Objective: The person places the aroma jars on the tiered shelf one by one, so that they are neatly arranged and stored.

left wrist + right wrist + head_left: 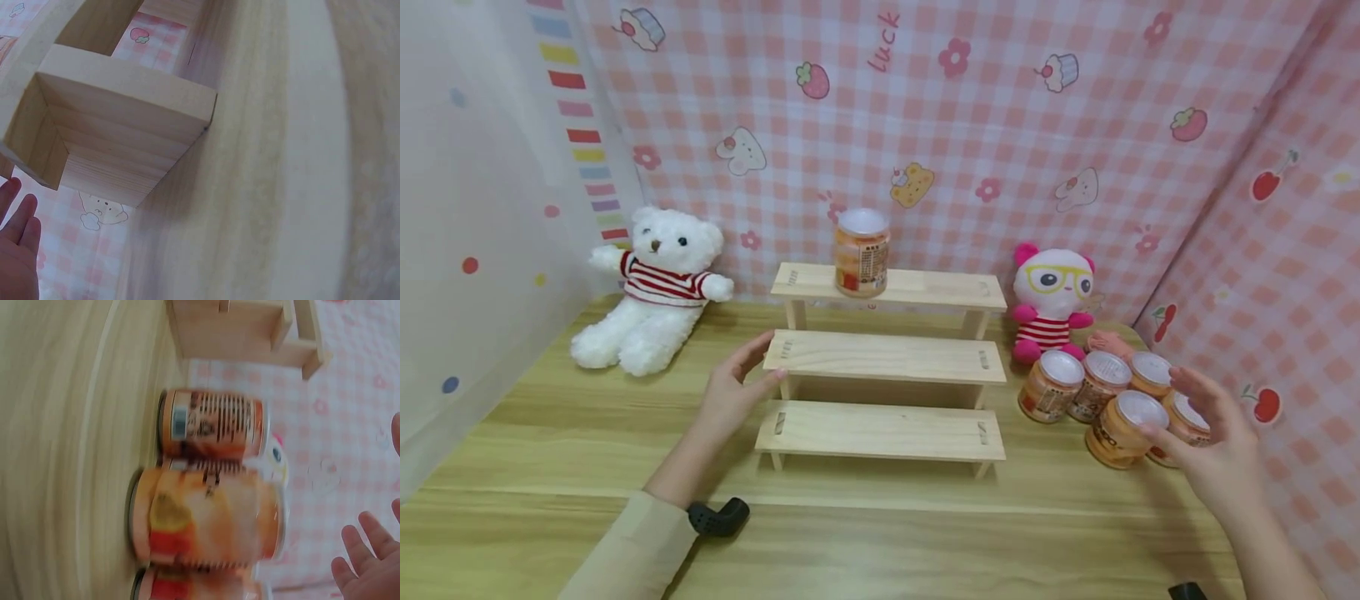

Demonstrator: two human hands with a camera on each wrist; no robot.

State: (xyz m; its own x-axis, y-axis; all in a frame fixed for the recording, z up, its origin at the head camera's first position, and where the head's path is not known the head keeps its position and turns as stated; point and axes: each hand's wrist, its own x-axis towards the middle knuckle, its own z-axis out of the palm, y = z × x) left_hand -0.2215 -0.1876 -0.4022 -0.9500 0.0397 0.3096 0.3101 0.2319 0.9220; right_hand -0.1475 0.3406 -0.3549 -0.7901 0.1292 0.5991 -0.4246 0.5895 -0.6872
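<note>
A three-step wooden display stand (pixel 883 357) stands mid-table. My left hand (pixel 726 400) is at the left end of its middle step, thumb toward the front and fingers toward the back. In the left wrist view, the left fingers (pixel 24 225) look fairly straight beside the wood; firm contact is unclear. One canned-fruit jar (pixel 862 254), orange with a pale lid, sits upright on the top step. My right hand (pixel 1221 454) hovers with spread fingers by the front jar (pixel 1123 433) of a group on the right. The right wrist view shows the fingers (pixel 357 544) apart from the jars.
A white teddy bear (pixel 662 283) sits left of the stand. A pink and white plush panda (pixel 1051 304) sits behind the jars, near a pinkish object (pixel 1108 342). Checked cloth (pixel 880 108) hangs behind the table, with another side wall of cloth (pixel 1300 275) at right.
</note>
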